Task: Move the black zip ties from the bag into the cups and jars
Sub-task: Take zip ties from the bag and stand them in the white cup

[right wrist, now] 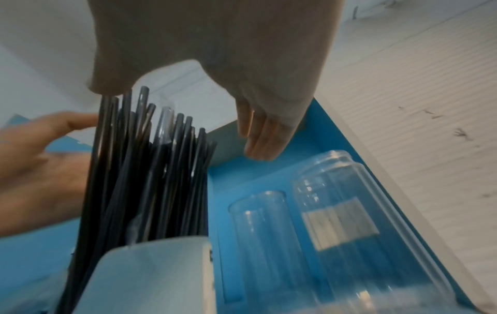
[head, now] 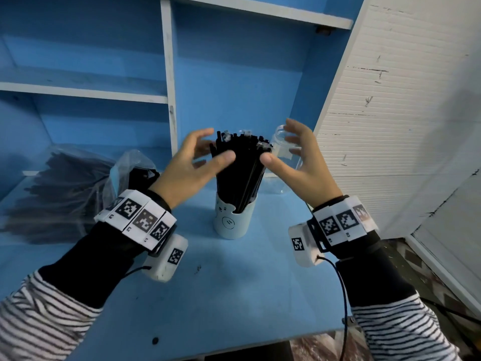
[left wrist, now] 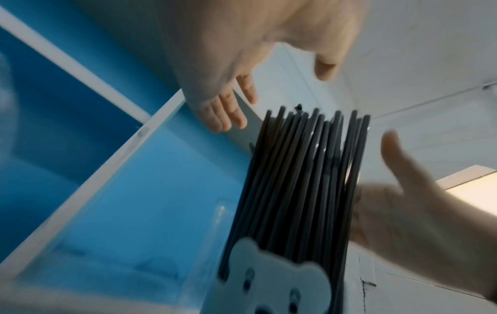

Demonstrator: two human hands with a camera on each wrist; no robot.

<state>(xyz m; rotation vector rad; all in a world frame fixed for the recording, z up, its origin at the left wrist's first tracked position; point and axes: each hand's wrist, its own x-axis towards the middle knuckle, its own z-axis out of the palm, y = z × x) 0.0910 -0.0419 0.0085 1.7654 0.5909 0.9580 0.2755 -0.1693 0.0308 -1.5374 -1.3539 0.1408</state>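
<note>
So both my hands are up around a bunch of black zip ties point(head: 240, 165) standing upright in a pale cup with a bear face point(head: 230, 220) on the blue counter point(head: 234, 295). My left hand point(head: 192, 165) is on one side, my right hand point(head: 294, 162) on the other, fingers of both spread loose, not gripping anything. Thumbs look like they're just at the bundle, but it's blurry, so I can't say if they touch. Off to my left lies the clear plastic bag point(head: 78, 183) with more ties inside, hazy through the film. Behind my right hand stands a clear jar point(right wrist: 357, 212) with a white label, and beside it a smaller clear cup point(right wrist: 258, 223), mostly hidden in the head view.
</note>
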